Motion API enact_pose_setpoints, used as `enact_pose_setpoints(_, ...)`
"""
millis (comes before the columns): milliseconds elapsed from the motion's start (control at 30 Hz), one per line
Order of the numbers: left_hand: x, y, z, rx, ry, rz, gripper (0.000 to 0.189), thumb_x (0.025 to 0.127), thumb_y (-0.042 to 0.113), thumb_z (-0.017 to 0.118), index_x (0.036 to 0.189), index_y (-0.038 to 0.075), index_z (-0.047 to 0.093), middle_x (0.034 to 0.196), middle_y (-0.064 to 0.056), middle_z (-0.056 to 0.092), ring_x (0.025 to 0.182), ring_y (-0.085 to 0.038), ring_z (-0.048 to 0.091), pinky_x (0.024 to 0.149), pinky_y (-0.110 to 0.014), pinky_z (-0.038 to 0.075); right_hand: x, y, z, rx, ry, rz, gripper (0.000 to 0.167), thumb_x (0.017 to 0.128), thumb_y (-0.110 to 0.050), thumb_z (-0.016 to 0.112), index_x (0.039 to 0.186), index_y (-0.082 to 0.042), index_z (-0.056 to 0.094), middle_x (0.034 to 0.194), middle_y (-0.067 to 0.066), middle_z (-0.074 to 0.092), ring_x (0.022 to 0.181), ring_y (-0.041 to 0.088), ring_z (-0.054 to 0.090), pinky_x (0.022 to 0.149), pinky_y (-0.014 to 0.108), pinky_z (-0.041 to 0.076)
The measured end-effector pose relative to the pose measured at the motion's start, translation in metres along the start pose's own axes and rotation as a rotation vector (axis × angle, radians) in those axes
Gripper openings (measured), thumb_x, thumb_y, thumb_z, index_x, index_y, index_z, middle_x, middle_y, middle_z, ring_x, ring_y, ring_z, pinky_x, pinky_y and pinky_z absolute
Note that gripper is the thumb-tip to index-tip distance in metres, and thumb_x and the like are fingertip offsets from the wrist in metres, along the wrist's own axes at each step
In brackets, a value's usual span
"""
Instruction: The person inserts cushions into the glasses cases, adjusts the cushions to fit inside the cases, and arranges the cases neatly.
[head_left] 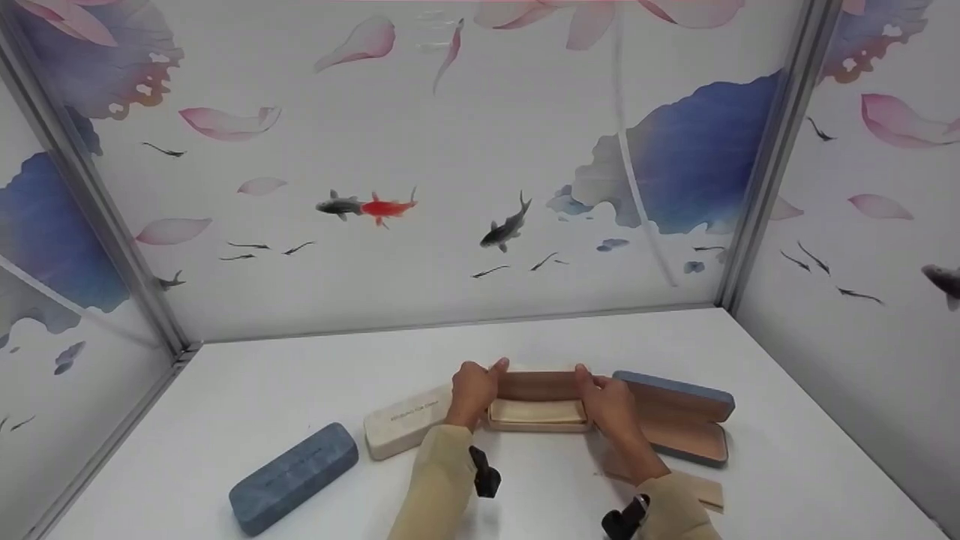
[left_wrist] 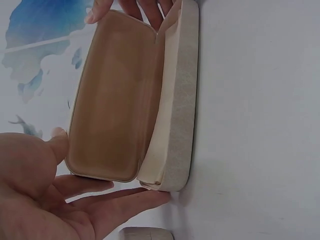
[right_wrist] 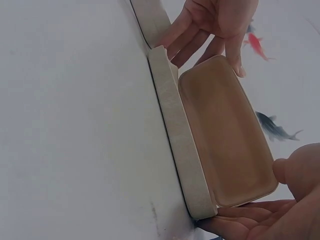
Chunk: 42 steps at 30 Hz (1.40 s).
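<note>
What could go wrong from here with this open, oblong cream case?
The folded cream cloth-like piece might snag if the brown-lined lid closes, since its end reaches the rim of the open cream case. Fingers around that case's ends could get pinched. The right hand is close to the oblong blue case, also open, and might bump it.

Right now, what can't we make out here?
Head view: left end of the open blue case, behind the right hand.
Head view: part of the flat tan piece, behind the right forearm.
Head view: marks on the closed blue case, too small and faint.
Left wrist view: anything under the pale cloth, covered by it.
</note>
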<state>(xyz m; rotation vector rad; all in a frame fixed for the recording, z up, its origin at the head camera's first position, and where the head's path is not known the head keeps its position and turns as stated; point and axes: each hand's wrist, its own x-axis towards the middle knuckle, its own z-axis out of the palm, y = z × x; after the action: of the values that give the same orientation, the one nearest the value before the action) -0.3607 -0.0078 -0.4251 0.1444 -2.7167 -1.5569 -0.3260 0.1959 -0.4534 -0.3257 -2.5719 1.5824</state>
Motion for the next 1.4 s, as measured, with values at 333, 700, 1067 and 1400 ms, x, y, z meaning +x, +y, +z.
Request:
enact_pose_setpoints(333, -0.002, 0.0, -0.001, -0.044, -0.046, -0.046, 0.054, 0.101, 0.038, 0.06, 0.12, -0.013, 0.061, 0.122, -0.026, 0.066, 0.11, -0.036, 0.067, 0.077, -0.046, 0.062, 0.002, 0.002, 0.001, 0.034, -0.001, -0.01, 0.076, 0.102, -0.056, 0.045, 0.138, 0.01, 0.052, 0.143, 0.029, 0.053, 0.135, 0.043, 0.05, 0.112, 0.054, 0.041)
enact_pose_setpoints(700, -0.006, -0.005, -0.001, -0.034, -0.05, -0.046, 0.055, 0.1, 0.039, 0.062, 0.122, -0.011, 0.061, 0.122, -0.024, 0.067, 0.107, -0.03, 0.066, 0.087, -0.043, 0.059, -0.002, 0.001, -0.003, 0.041, -0.029, 0.019, 0.056, 0.102, -0.051, 0.05, 0.092, 0.001, 0.069, 0.064, 0.002, 0.055, 0.065, 0.016, 0.054, 0.063, 0.03, 0.047)
enact_pose_setpoints(1067, -0.003, -0.007, -0.007, 0.002, -0.074, -0.008, 0.057, 0.098, 0.042, 0.063, 0.116, -0.011, 0.06, 0.112, -0.022, 0.068, 0.091, -0.023, 0.064, 0.083, -0.038, 0.058, 0.002, -0.004, -0.014, -0.025, -0.141, 0.058, 0.072, 0.103, -0.048, 0.049, 0.142, 0.012, 0.046, 0.15, 0.033, 0.043, 0.138, 0.045, 0.045, 0.114, 0.057, 0.039)
enact_pose_setpoints(1400, -0.003, -0.021, -0.013, -0.028, -0.117, 0.057, 0.06, 0.097, 0.044, 0.064, 0.118, -0.013, 0.06, 0.104, -0.021, 0.07, 0.084, -0.024, 0.068, 0.077, -0.037, 0.058, 0.003, 0.001, -0.015, 0.07, -0.158, 0.036, 0.057, 0.102, -0.039, 0.053, 0.13, 0.01, 0.057, 0.138, 0.034, 0.054, 0.129, 0.048, 0.051, 0.108, 0.054, 0.045)
